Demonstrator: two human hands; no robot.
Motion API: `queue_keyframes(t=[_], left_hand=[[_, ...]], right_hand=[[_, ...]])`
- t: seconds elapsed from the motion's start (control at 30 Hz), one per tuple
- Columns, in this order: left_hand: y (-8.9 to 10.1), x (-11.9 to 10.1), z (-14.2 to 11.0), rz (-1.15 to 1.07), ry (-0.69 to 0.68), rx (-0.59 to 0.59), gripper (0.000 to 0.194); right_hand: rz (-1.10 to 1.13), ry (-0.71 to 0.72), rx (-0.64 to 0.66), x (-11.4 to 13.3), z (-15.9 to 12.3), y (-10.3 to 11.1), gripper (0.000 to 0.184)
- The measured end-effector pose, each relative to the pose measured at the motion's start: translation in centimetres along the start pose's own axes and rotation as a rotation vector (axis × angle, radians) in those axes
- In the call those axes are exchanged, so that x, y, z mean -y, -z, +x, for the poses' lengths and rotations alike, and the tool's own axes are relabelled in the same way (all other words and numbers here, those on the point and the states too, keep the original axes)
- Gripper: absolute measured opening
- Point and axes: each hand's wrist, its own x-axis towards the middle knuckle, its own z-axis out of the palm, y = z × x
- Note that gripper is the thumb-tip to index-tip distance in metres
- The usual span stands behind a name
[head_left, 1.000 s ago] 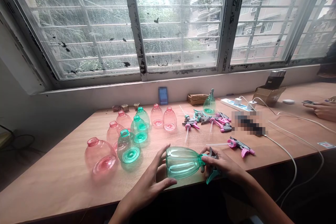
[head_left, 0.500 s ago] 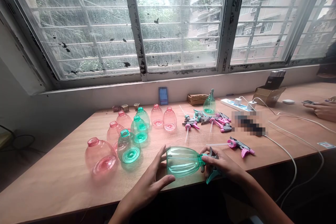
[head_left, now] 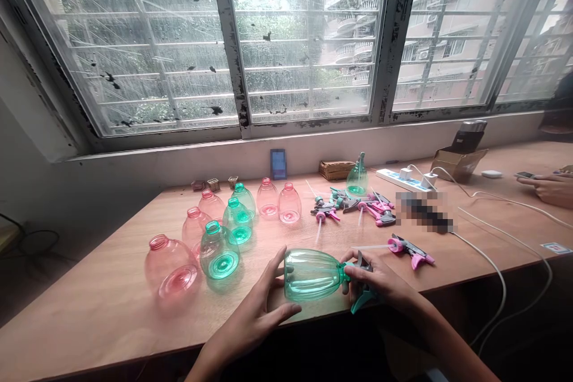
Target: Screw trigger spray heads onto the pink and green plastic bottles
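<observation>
From the head view, a green plastic spray bottle (head_left: 311, 276) lies on its side, long axis left to right, near the tabletop's (head_left: 89, 310) near edge. The left hand's (head_left: 250, 316) fingers (head_left: 276, 267) spread around its body; the right hand's (head_left: 380, 277) fingers clamp the teal trigger head (head_left: 362, 287) at its right end.

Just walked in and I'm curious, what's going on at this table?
A person holds a green spray bottle on its side, with their left hand around the body and their right hand at its teal trigger head. More pink and green bottles and pink trigger heads sit on the wooden table.
</observation>
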Motion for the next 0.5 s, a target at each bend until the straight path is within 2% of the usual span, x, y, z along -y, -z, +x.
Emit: queue_keyframes(t=[0.2,0.37,0.5], left_hand=[[0.03,-0.44,0.01,0.002,0.011,-0.012,0.074],[0.20,0.07,0.17,0.011,-0.019,0.011,0.084],[0.22,0.39,0.21,0.011,-0.030,0.026,0.084]], right_hand=[[0.007,-0.004,0.012,0.20,-0.14,0.10,0.035],[0.001,-0.004,0.001,0.30,-0.09,0.07,0.035],[0.018,0.018,0.012,0.00,0.06,0.12,0.033]])
